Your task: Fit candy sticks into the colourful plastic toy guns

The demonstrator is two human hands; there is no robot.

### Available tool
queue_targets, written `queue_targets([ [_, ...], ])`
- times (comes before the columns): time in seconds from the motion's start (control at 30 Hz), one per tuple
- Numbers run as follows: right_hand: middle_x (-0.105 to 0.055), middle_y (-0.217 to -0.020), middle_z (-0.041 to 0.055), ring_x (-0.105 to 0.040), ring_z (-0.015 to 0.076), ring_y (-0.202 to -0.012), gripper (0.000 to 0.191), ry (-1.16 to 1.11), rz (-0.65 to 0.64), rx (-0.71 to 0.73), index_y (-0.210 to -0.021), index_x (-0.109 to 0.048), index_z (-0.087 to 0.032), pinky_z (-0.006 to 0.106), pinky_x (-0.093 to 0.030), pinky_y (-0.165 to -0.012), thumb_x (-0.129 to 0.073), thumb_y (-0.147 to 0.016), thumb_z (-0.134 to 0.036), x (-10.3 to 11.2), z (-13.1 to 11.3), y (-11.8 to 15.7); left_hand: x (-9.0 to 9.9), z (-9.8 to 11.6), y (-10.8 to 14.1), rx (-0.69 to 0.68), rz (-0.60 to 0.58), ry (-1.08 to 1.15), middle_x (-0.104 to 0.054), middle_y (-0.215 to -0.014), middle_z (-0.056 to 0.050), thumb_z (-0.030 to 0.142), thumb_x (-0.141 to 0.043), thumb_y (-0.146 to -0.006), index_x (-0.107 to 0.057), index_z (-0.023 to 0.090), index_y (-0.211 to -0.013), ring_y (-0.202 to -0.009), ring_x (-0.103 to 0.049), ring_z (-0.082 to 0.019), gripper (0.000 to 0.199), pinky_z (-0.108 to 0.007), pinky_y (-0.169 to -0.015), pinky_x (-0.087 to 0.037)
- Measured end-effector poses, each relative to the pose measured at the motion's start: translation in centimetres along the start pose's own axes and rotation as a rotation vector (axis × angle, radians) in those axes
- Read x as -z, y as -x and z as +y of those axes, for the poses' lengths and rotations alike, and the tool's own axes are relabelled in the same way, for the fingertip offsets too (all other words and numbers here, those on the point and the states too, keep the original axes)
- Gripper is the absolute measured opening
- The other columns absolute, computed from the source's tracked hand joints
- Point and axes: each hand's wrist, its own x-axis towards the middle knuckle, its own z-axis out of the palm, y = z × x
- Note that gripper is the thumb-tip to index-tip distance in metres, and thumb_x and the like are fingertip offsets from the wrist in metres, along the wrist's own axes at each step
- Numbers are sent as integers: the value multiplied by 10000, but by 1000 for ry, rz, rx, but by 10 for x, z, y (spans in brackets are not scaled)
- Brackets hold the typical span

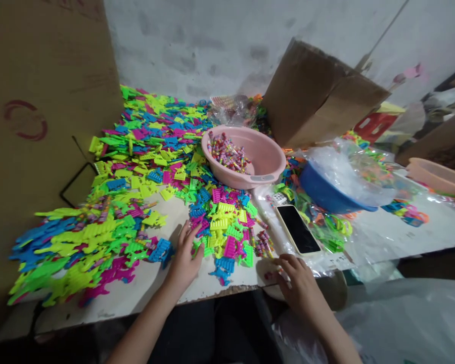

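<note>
My left hand [185, 255] rests at the left edge of a pile of bright plastic comb-like pieces [220, 222], fingers apart, touching a magenta piece [199, 225]. A blue piece [161, 251] lies just left of it. Near the table's front edge, my right hand [293, 278] has its fingers curled around a small patterned item [284, 274], mostly hidden. Several small striped sticks [264, 244] lie between the hands, beside the pile. A phone [298, 229] with a dark screen lies beyond my right hand.
A pink basin [263, 154] holds small striped sticks. To its right is a blue basin [318, 189] with clear plastic bags. Large heaps of colourful pieces [147, 141] cover the left side of the table. Cardboard boxes [49, 91] stand at the left and back right [314, 91].
</note>
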Motion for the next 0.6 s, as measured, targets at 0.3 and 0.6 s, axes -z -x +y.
queue_targets([
  [0.3,-663,-938,88,-619,261,-863,131,-201,82,15,-973,-568,-226,411,-483,-747,-448,-941,-270,-7,-14,6,12,18,5,68,-153,-205,-574,-1286,-145,95,-559,-806,-432,175,-1379,-1216,-529,-281,593,-427,-1008,-460],
  [0.6,-626,-969,84,-621,202,-886,153,-607,-43,73,-1106,-472,-219,327,-517,-768,-398,-973,-234,-8,-84,-6,32,36,10,85,-369,-310,-655,-1102,-114,98,-634,-765,-531,163,-1295,-1103,-545,-289,543,-431,-981,-427],
])
